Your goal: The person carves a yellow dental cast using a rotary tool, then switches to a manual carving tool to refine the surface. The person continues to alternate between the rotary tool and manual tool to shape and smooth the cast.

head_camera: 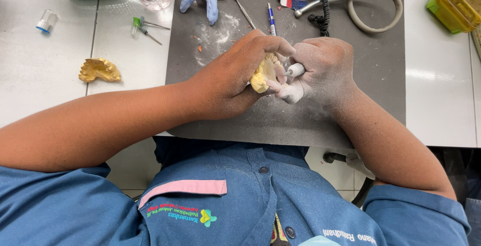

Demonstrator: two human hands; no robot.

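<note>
**Two hands trimming a yellow dental cast over the mat**

Two hands meet at mid-mat; everything else lies beyond the fingers. Largest first: white counter (45,75), then dark grey mat (350,50) on it, dusted with white powder. Left hand (235,78) has its fingers curled tight round a yellow dental cast (261,75), thumb over the top, cast partly hidden in the grip. Right hand (323,68), powder-coated, is closed in a pen-like grip on a white handpiece (295,69), whose tip meets the cast just past the left fingertips.

Step, as judged: grinding or trimming the cast's edge, mid-way. The next move likely calls for a steady brace of both hands and a small turn of the cast to bring up a fresh edge.

Cast's long axis seems to run roughly away from the person, its exposed face turned toward the right hand; exact teeth direction can't be told. Handpiece points left, into the cast.

Beyond the fingers: blue impression tray (200,3); far left of the left fingers, a second yellow cast (99,69).
</note>
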